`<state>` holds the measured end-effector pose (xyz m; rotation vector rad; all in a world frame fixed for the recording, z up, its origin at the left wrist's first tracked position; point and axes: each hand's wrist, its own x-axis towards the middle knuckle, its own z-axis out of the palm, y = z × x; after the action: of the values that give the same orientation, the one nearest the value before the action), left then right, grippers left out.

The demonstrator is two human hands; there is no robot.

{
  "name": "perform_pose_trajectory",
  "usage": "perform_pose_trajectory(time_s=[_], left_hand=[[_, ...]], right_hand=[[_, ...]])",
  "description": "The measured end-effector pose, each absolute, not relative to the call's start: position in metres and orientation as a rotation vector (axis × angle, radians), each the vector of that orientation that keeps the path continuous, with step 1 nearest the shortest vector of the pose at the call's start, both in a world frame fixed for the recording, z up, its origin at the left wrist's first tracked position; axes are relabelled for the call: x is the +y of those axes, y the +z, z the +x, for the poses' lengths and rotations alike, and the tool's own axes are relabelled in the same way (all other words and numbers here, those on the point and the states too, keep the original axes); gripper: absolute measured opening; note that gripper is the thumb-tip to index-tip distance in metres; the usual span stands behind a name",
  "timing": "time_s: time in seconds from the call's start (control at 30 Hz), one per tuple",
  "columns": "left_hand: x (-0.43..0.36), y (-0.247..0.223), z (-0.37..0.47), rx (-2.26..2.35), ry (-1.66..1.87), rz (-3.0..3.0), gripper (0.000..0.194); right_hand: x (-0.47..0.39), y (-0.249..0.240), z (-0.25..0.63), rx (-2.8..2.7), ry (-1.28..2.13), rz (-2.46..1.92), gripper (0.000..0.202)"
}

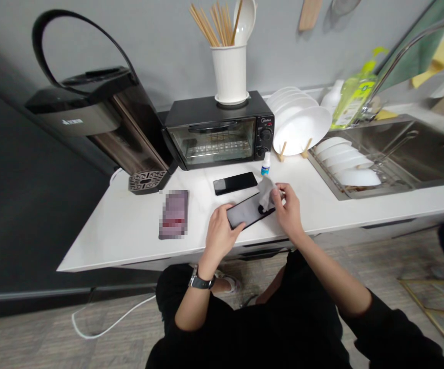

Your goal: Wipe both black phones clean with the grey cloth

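My left hand (220, 231) grips the left end of a dark-edged phone (246, 211), its thumb on the near edge. A grey cloth (266, 193) is pinched in my right hand (287, 209) and lies against the phone's right end, partly covering it. Just behind, a second phone (235, 183) with a black screen rests flat on the white counter (129, 230). A small white spray bottle (266, 164) with a blue label stands upright behind the cloth. To the left lies a purple, blurred-out packet (174, 215).
A black toaster oven (217, 136) carries a white holder (230, 74) with chopsticks. On the left stands a tall dark dispenser (118, 128). Plates (302, 128) in a rack, a green soap bottle (354, 100) and a sink (417, 154) with bowls are to the right.
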<state>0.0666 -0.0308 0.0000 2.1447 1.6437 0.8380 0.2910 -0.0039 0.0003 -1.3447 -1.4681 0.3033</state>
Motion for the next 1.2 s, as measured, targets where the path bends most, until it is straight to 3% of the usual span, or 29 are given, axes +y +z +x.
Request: perform_pose_trajectory(time_s=[0.13,0.3,0.4,0.57,0.7,0.77,0.93,1.1,1.2], left_hand=[[-0.041,-0.003,0.069,1.708,0.756,2.066,0.044],[-0.048,-0.012,0.068,1.726,0.803,2.199,0.014],[-0.046,-0.014,0.067,1.65,0.863,2.212,0.015],[-0.042,-0.014,0.068,1.701,0.892,2.173,0.022],[-0.042,-0.02,0.065,1.706,0.714,2.257,0.022],[-0.043,-0.022,0.063,1.703,0.681,2.27,0.024],[-0.046,-0.021,0.069,1.744,0.855,2.233,0.027],[-0.043,-0.024,0.065,1.719,0.762,2.303,0.01],[-0.043,-0.019,0.066,1.742,0.842,2.278,0.011]], right_hand=[[-0.007,0.007,0.288,-1.757,0.079,-1.273,0.027],[-0.036,0.007,0.245,-2.242,-0.008,-1.099,0.045],[-0.035,0.007,0.248,-2.376,-0.067,-1.074,0.059],[-0.021,0.007,0.273,-2.13,-0.163,-1.416,0.064],[-0.042,0.002,0.25,-2.375,-0.052,-1.102,0.08],[-0.042,0.002,0.247,-2.445,-0.039,-1.029,0.078],[-0.021,0.008,0.265,-2.142,-0.185,-1.444,0.079],[-0.04,0.005,0.239,-2.447,-0.1,-1.058,0.089],[-0.031,0.005,0.25,-2.342,-0.109,-1.165,0.081]])
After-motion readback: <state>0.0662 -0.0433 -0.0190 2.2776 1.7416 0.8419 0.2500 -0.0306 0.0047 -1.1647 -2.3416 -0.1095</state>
